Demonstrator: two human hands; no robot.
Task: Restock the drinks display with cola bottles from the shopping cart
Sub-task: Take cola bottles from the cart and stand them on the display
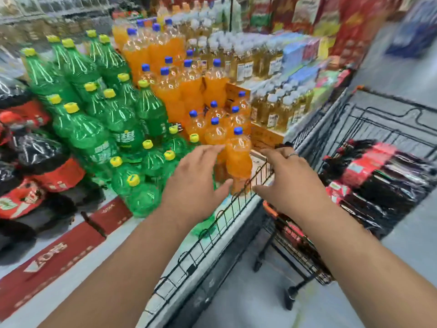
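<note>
Dark cola bottles with red labels lie wrapped in plastic in the black wire shopping cart at the right. More cola bottles are stacked on the display's left end. My left hand and my right hand, fingers spread and holding nothing, hover on either side of an orange soda bottle standing at the display's front corner. My right hand wears a ring and is over the display's wire rail. The whole view is blurred by motion.
Green soda bottles with yellow caps fill the display's middle, and orange soda bottles with blue caps stand beside them. Yellow drink bottles fill shelves behind. A red strip runs along the display's base. Grey floor lies below the cart.
</note>
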